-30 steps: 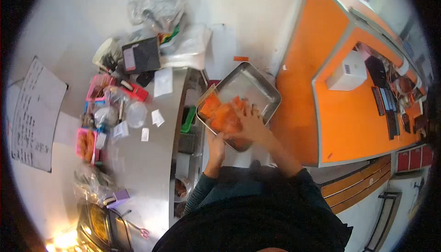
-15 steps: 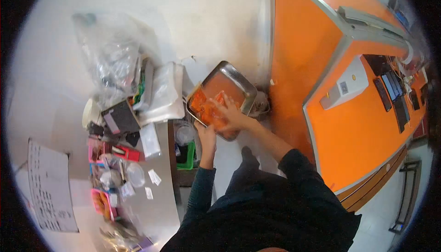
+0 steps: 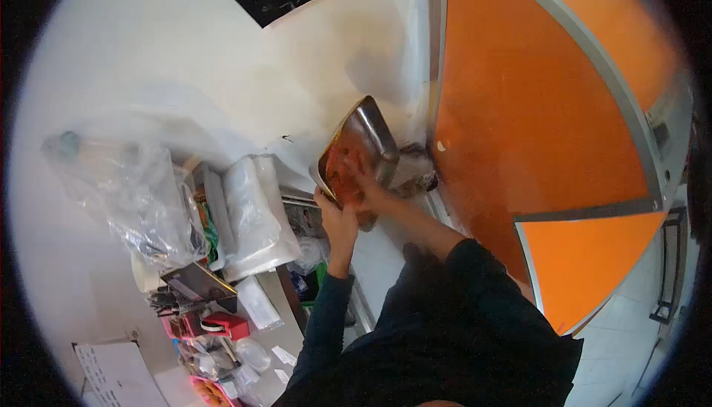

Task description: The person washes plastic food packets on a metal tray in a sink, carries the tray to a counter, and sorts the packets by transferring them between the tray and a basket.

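A deep metal tray (image 3: pixel 377 126) is tilted in front of me near the wall. My left hand (image 3: pixel 338 223) grips its near left edge. Inside lies something orange-red (image 3: pixel 335 163), too smeared to name. My right hand (image 3: pixel 373 193) reaches into the tray over this orange-red material, its fingers blurred by motion. Whether those fingers hold any of it is hidden by the blur.
Left of me, a table carries a stack of clear plastic bags (image 3: pixel 256 218), a large plastic bag (image 3: pixel 148 199), a red tape dispenser (image 3: pixel 226 325) and small items. An orange partition (image 3: pixel 534 110) stands to the right. A clear bag (image 3: pixel 411 173) lies beyond the tray.
The view has turned right, so the table items appear lower. The tray is tipped more steeply, and my right hand has moved within it. My left hand keeps its hold.
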### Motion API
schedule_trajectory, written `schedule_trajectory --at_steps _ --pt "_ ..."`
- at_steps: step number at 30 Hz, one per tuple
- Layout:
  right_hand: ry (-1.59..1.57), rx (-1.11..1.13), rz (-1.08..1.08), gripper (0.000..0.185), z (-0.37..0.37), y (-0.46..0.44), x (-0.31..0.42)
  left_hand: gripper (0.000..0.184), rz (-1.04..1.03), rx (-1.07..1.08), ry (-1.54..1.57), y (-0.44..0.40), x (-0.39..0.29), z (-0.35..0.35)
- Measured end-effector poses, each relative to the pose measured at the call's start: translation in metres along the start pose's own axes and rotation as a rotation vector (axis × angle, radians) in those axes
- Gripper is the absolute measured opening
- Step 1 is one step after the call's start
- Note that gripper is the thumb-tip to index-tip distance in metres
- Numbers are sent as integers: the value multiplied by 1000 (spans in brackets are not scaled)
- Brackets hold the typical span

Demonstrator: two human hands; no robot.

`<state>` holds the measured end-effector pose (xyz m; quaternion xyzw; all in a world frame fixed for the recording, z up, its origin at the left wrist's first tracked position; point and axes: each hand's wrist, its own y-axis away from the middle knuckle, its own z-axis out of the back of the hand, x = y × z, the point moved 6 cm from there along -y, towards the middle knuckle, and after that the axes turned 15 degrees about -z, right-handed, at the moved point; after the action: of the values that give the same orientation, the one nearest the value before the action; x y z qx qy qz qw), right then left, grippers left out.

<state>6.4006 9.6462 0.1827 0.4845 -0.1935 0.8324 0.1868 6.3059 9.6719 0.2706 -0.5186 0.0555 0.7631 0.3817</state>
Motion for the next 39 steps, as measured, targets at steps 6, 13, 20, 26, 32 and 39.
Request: schedule_trajectory --at_steps 6,13,20,26,32,39 --pt "-167 -86 17 103 18 -11 -5 65 -1 83 -117 -24 -13 -14" --pt "-154 -168 -41 99 25 -14 -11 63 9 159 -154 -35 -39 -24" --pt "-147 -299 81 100 37 -10 2 61 -64 192 -229 -32 -53 -26" --pt "-197 -305 129 100 42 -7 7 58 -65 143 -220 -25 -61 -22" --pt "45 59 -39 99 55 6 38 55 -137 -95 121 -5 -5 -9" --pt "315 311 -41 96 76 38 91 26 594 -542 955 86 15 -1"
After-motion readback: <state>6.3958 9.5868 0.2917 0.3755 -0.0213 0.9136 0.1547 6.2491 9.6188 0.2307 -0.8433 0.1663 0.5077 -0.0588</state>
